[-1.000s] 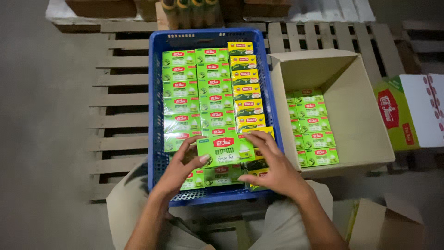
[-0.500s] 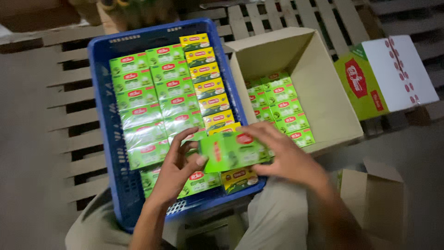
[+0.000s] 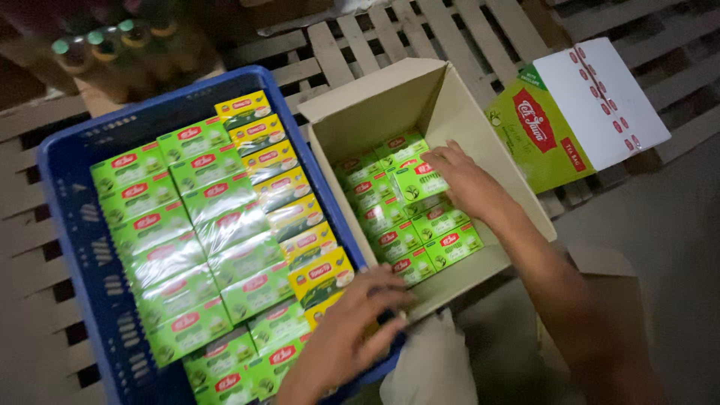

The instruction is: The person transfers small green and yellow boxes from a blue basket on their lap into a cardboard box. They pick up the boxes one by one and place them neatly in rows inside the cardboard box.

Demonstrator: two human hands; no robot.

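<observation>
right hand [image 3: 466, 182] is inside the cardboard box [image 3: 375, 105], fingers curled round a green tea box [image 3: 420, 184] that sits tilted on top of the rows of green tea boxes [image 3: 420, 240] already packed along the box's left side. grip looks like thumb one side, fingers the other, clamped on it. left hand [image 3: 360, 322] is over the near right corner of the blue crate [image 3: 71, 225], fingers spread and resting on the yellow tea boxes [image 3: 319, 274] there, not clearly gripping any one of them. crate holds two columns of green tea boxes [image 3: 202, 240] on the left and a column of yellow ones down its right side. crate and cardboard box stand side by side, touching, on wooden pallets [image 3: 390, 30]. a bigger green, red and white carton [image 3: 577, 112] lies beyond the cardboard box to the right. some bottles [image 3: 105, 52] at the top left, dim and blurry. person's light trousers [image 3: 427, 367] show at the bottom.
</observation>
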